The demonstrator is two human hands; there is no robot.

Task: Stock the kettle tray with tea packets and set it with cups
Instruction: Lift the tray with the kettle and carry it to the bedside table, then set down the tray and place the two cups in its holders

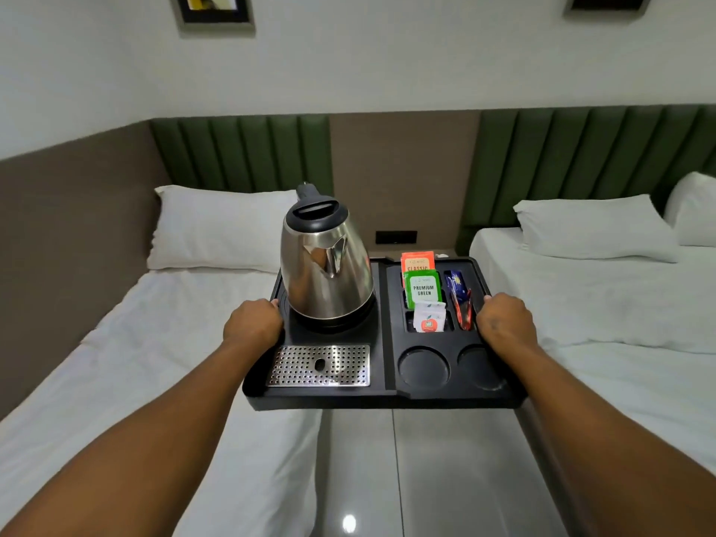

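Note:
I hold a black kettle tray (381,395) in the air between two beds. My left hand (253,321) grips its left edge and my right hand (503,323) grips its right edge. A steel kettle (325,271) stands on the tray's left half, behind a perforated metal drip plate (319,366). In the right-hand compartments stand an orange packet (417,259), a green tea packet (423,288), a white packet (429,317) and blue and red sachets (459,296). Two round cup recesses (424,368) at the front right hold nothing.
A white bed with a pillow (221,226) lies on the left, another bed (604,296) on the right. A glossy tiled floor (387,478) runs between them below the tray. A socket panel (396,237) sits on the brown wall behind.

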